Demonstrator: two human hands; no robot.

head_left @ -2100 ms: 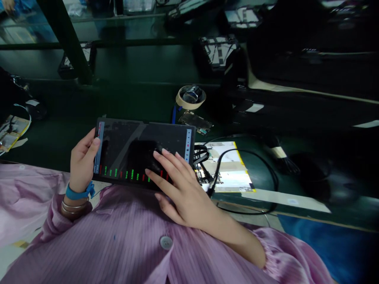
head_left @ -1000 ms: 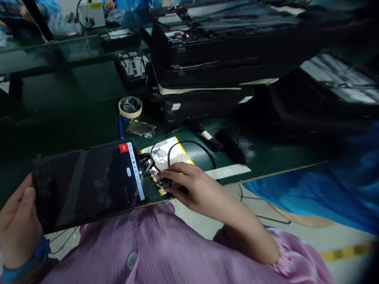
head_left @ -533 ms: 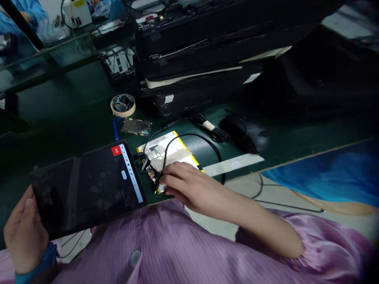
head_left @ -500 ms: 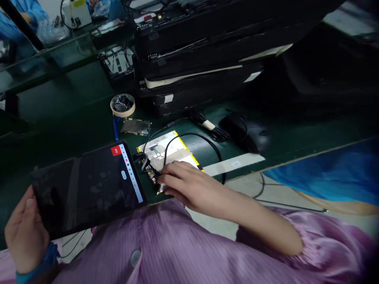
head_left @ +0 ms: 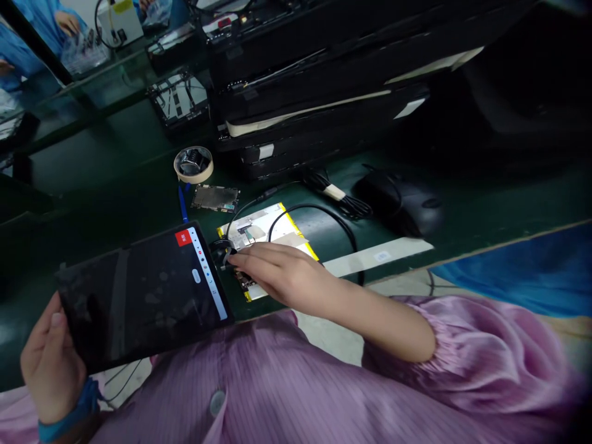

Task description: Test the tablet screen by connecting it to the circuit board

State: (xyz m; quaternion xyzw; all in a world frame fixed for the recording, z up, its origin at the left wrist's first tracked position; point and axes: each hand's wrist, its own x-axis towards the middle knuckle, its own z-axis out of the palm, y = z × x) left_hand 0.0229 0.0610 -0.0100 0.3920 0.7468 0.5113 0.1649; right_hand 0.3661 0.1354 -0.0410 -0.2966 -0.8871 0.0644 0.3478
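My left hand (head_left: 53, 357) grips the lower left edge of a tablet screen (head_left: 148, 296), thumb on the front. The screen is tilted and mostly dark, with a lit strip and a red block along its right side. Right of it lies a white battery pack (head_left: 263, 223) with yellow edges, with a small circuit board (head_left: 245, 280) at its near end. My right hand (head_left: 287, 271) is over the board, fingers closed together at a short flat cable (head_left: 225, 259) beside the screen's edge. Whatever is between the fingertips is hidden. A black cable (head_left: 319, 208) loops behind this hand.
Behind are a metal-covered board (head_left: 215, 198), a blue pry tool (head_left: 182, 203), a tape roll (head_left: 177, 169) with small parts inside, a bundled cable (head_left: 337, 194) and a black mouse (head_left: 416, 206). Stacked black trays (head_left: 314, 139) rise at the back. A co-worker's hand (head_left: 68, 23) shows top left.
My right hand has shifted left and up, from the board's cable end toward the flat cable by the screen. My left hand still holds the tablet screen. The view has shifted slightly.
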